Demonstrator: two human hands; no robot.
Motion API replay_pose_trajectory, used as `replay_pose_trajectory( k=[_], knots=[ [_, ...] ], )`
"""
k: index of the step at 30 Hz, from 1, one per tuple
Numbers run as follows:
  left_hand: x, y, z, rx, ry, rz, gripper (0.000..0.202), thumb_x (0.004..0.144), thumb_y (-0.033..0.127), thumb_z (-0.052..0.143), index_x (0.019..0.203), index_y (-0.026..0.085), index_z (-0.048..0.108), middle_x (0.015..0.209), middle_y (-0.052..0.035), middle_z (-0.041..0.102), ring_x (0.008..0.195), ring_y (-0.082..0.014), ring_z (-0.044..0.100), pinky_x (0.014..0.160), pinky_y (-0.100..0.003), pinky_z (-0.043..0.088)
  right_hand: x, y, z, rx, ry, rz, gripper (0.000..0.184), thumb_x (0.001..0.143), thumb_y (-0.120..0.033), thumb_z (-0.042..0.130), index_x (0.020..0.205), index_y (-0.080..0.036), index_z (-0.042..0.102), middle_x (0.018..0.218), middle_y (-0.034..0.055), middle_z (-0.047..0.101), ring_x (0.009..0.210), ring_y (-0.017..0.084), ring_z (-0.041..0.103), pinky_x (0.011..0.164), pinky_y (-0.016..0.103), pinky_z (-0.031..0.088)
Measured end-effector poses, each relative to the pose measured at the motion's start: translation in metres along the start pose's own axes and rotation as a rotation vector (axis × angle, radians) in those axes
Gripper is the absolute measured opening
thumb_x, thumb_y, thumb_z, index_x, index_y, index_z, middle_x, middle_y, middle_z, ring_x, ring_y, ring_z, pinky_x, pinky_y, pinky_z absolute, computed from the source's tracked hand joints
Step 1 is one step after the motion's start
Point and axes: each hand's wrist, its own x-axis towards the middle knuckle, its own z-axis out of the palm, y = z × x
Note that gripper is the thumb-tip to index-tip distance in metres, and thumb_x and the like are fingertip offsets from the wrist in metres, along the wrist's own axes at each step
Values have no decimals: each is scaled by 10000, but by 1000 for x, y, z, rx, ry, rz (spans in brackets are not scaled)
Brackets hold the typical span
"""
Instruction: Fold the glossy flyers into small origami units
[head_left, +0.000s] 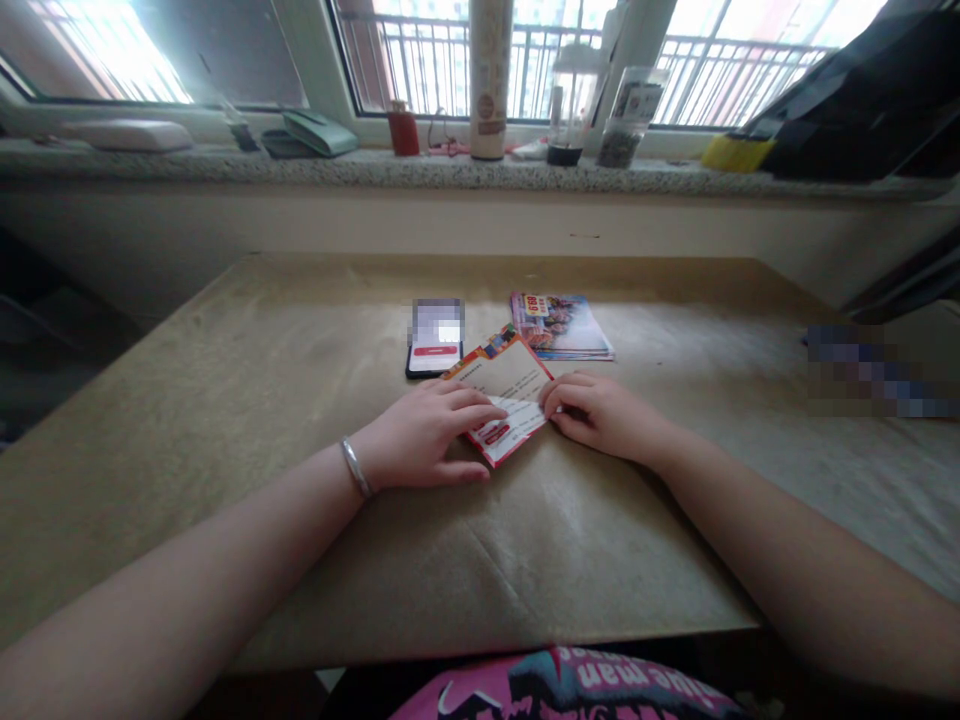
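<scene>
A printed paper leaflet [504, 385] with a red and orange border lies tilted on the table in front of me. A line runs across it, with the lower part whiter than the upper. My left hand [431, 430], a silver bangle at its wrist, rests on the leaflet's left side with the fingers stretched out. At the right edge, my right hand [592, 412] is closed, thumb and curled fingers pinching the paper. Just behind are a phone [436, 340] with a lit, partly blurred screen and a small stack of colourful leaflets [574, 325].
The table [300, 340] has a tan cover. Behind it, a granite windowsill [360, 172] holds a tall canister [490, 85], a red bottle [403, 130], a green case [319, 133] and clear containers. A blurred flat item [885, 370] lies at the far right.
</scene>
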Motion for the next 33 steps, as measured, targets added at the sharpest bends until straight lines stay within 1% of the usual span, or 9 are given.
replay_pose_trajectory(
  k=[2, 5, 8, 11, 15, 18, 22, 26, 33],
  knots=[
    [1, 2, 1, 31, 4, -16, 561, 831, 522, 587, 1314, 251, 501, 1219, -87, 587, 1084, -257, 535, 946, -417, 411, 0, -3, -1, -47, 1, -30, 147, 817, -122, 532, 872, -201, 643, 1003, 60, 688, 909, 179, 613, 819, 319, 489],
    [2, 3, 4, 92, 6, 6, 422, 866, 482, 558, 1233, 275, 571, 1165, -61, 604, 1042, -243, 545, 915, -398, 415, 0, -4, -1, -149, -12, -76, 179, 836, -146, 527, 921, -222, 665, 1061, 40, 693, 923, 191, 615, 822, 336, 491],
    [3, 3, 4, 130, 6, 60, 337, 909, 481, 494, 1126, 266, 634, 1104, -44, 628, 981, -226, 562, 876, -384, 422, -1, -4, 0, -180, -17, -79, 166, 852, -158, 515, 888, -220, 665, 1038, 29, 701, 916, 188, 618, 813, 329, 494],
    [4, 3, 3, 122, -1, 97, 363, 923, 482, 468, 1133, 232, 627, 1105, -50, 640, 986, -224, 569, 869, -375, 432, 0, -3, 2, -160, 2, -59, 147, 838, -140, 511, 857, -203, 642, 998, 34, 706, 894, 180, 619, 808, 317, 492],
    [3, 2, 4, 97, 38, 99, 379, 890, 490, 525, 1112, 202, 633, 1101, -66, 655, 977, -225, 590, 832, -362, 456, 2, -4, 3, -135, 10, -9, 148, 820, -120, 497, 846, -197, 621, 945, 38, 705, 871, 180, 616, 783, 307, 491],
    [3, 1, 7, 65, 84, 85, 286, 919, 411, 501, 1026, 206, 669, 1033, -49, 685, 927, -197, 617, 802, -333, 470, 2, -6, 5, -136, -6, 18, 154, 818, -125, 494, 857, -196, 624, 935, 47, 700, 874, 188, 619, 782, 314, 491],
    [3, 2, 8, -37, 127, -10, 243, 921, 287, 473, 906, 206, 702, 922, -26, 714, 870, -166, 644, 817, -303, 477, 2, -10, 6, -89, -18, 24, 175, 796, -101, 500, 867, -198, 627, 932, 47, 689, 881, 185, 618, 790, 307, 492],
    [4, 5, 7, -148, 101, -96, 294, 932, 292, 444, 835, 196, 705, 868, -29, 703, 836, -156, 637, 816, -298, 469, 2, -12, 7, -38, -22, -2, 196, 784, -76, 499, 865, -201, 628, 930, 45, 683, 898, 179, 611, 816, 304, 490],
    [7, 7, 10, -172, 185, -327, 174, 881, 281, 525, 827, 171, 648, 781, -16, 641, 713, -136, 571, 637, -246, 441, 1, -9, 8, 18, 10, 1, 200, 810, -102, 513, 887, -193, 674, 916, 65, 685, 868, 178, 618, 796, 309, 500]
  ],
)
